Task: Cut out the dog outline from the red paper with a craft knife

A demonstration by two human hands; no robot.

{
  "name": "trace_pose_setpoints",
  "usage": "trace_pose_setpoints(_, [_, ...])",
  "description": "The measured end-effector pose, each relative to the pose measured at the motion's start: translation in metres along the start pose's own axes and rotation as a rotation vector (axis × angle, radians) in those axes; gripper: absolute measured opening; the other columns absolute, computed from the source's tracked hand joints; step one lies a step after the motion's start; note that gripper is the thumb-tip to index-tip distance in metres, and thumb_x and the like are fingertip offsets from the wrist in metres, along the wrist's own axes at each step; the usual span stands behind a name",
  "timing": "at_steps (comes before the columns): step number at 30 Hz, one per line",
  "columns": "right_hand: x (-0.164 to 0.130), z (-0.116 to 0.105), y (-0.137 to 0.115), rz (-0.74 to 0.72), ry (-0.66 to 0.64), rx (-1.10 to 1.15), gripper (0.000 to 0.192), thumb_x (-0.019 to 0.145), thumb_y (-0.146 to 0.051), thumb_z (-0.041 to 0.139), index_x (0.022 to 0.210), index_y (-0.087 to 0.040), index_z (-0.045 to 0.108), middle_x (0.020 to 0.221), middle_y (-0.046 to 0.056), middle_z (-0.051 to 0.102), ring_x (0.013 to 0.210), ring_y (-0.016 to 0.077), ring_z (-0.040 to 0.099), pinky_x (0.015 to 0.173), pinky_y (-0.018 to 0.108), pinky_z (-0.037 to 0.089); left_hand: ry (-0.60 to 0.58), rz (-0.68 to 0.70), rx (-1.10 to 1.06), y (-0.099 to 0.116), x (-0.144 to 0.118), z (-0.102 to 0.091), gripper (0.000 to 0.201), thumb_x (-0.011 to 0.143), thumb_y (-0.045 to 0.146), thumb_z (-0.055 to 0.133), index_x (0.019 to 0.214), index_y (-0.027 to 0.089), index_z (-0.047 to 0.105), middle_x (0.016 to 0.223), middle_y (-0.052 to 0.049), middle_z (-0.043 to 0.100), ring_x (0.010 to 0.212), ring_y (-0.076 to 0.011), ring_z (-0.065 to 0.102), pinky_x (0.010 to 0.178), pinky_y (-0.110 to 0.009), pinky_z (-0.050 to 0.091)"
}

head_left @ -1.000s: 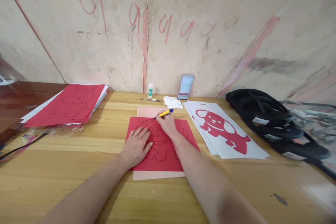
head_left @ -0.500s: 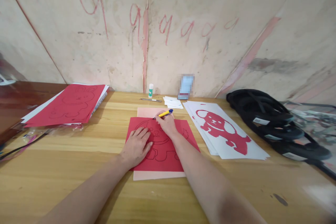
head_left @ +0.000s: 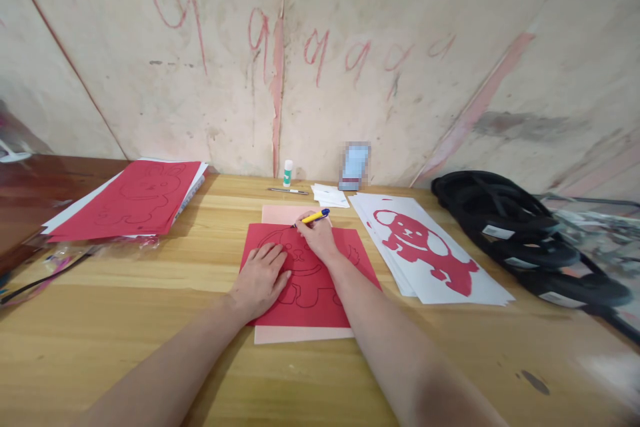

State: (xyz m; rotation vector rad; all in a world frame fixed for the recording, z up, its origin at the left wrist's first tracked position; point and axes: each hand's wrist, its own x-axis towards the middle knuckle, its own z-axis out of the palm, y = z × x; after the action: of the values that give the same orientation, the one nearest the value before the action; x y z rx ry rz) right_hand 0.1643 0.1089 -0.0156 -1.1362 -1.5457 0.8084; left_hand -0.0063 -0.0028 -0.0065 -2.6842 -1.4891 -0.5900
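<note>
Left hand lies flat, fingers spread wide, pressing red sheet w/ outlined figure, which sits on pink sheet mid tabletop. Right hand fingers curled tight round yellow-blue pen, tip at sheet's top edge.

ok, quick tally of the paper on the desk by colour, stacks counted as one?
Red sheets or stacks: 2, the red sheet under both hands, and the red-topped stack at far left.
Pink sheet: 1, the pink sheet under the worked one.
White stacks: 2, the white stack with a red dog and the small white slips.
Total: 5
</note>
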Motion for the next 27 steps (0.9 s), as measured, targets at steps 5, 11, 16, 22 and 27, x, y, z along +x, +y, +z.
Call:
trace_pose_setpoints(5, [-0.0005,-0.0001,-0.0009,0.012,-0.014,0.008,0.012,0.069,-0.031,0.056,0.070,-0.019,0.058,0.062,0.001,0.061,0.060,0.0163,0.060,0.056,0.026,0.046,0.006,0.004,-0.001,-0.0007,-0.0001,0.0010,0.036,0.096,0.033,0.040,0.124,0.015,0.056,0.130,-0.012,0.057,0.121,-0.0293,0.047,0.098,-0.048,0.039])
trace_pose_setpoints(11, [-0.0006,0.0004,-0.0018,0.020,-0.026,0.001,0.014,0.069,-0.033,0.056,0.071,-0.020,0.058,0.061,0.001,0.061,0.060,0.0167,0.059,0.056,0.026,0.046,0.010,0.016,-0.016,-0.0021,-0.0006,0.0024,0.037,0.096,0.033,0.040,0.124,0.015,0.056,0.130,-0.013,0.057,0.121,-0.0295,0.047,0.098,-0.049,0.039])
trace_pose_setpoints(16, [-0.0009,0.0001,-0.0046,0.024,-0.026,-0.001,0.015,0.068,-0.034,0.056,0.070,-0.020,0.058,0.061,0.001,0.061,0.059,0.0161,0.058,0.056,0.026,0.046,0.011,0.013,-0.011,-0.0013,-0.0007,0.0011,0.036,0.096,0.033,0.040,0.123,0.016,0.056,0.130,-0.012,0.057,0.121,-0.0290,0.047,0.098,-0.047,0.039])
trace_pose_setpoints(22, [-0.0010,0.0001,-0.0057,0.023,-0.020,-0.003,0.016,0.068,-0.035,0.056,0.070,-0.019,0.058,0.061,0.002,0.060,0.059,0.0162,0.058,0.055,0.026,0.045,0.007,0.014,0.004,-0.0017,-0.0004,0.0020,0.037,0.096,0.033,0.039,0.124,0.015,0.056,0.130,-0.012,0.057,0.120,-0.0292,0.047,0.097,-0.048,0.039])
trace_pose_setpoints(27, [-0.0014,0.0001,-0.0046,0.024,-0.041,0.007,0.018,0.069,-0.037,0.057,0.071,-0.019,0.057,0.059,0.001,0.060,0.059,0.0162,0.058,0.056,0.026,0.045,0.010,0.015,-0.001,-0.0013,-0.0004,0.0019,0.037,0.096,0.033,0.040,0.124,0.015,0.056,0.130,-0.012,0.057,0.120,-0.0295,0.047,0.098,-0.048,0.039])
